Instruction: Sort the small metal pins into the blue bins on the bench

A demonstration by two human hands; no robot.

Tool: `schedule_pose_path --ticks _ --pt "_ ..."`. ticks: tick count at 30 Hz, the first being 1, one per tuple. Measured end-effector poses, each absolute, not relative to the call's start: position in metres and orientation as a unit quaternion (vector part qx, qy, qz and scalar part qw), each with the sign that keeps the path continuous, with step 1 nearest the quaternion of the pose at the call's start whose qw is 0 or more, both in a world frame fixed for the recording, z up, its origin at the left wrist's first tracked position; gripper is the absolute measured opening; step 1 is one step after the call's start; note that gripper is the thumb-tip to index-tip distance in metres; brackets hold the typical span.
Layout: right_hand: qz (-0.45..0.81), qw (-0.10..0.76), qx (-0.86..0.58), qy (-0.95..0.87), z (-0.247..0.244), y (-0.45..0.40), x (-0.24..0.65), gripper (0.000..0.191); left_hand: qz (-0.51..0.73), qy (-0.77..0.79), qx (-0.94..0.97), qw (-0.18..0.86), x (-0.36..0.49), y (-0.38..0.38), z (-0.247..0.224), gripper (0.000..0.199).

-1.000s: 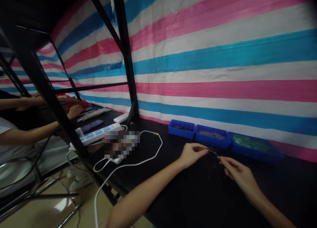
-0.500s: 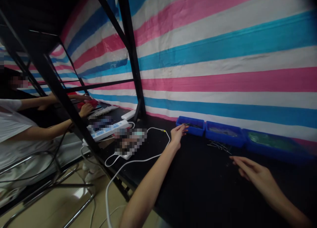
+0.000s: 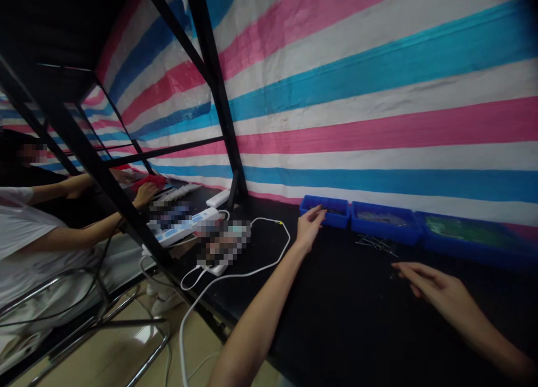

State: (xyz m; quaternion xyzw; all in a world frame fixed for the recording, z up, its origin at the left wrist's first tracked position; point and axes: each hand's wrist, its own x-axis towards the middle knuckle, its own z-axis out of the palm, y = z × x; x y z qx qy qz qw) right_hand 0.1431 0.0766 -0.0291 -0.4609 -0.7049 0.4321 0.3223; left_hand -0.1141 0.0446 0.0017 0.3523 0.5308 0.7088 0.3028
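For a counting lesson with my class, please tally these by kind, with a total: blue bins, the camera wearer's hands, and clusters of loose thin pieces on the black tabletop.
Blue bins: 3
Wearer's hands: 2
Cluster of loose thin pieces: 1
Total: 6
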Motion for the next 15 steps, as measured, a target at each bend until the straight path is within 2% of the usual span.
schedule_pose_path --ticks 3,9,15 --pt "0.434 0.327 -0.451 -0.707 -0.024 0.072 0.141 0.047 0.679 0.553 0.388 0.287 -0.116 0.047 -0.002 0.049" --pt "0.431 0.323 -0.438 -0.720 -0.023 0.069 0.141 0.041 0.543 0.652 0.522 0.082 -0.120 0.040 -0.007 0.053" --pt "0.446 0.344 -0.413 -0.716 -0.019 0.066 0.137 0.042 0.460 0.692 0.551 0.072 -0.118 0.033 -0.007 0.054"
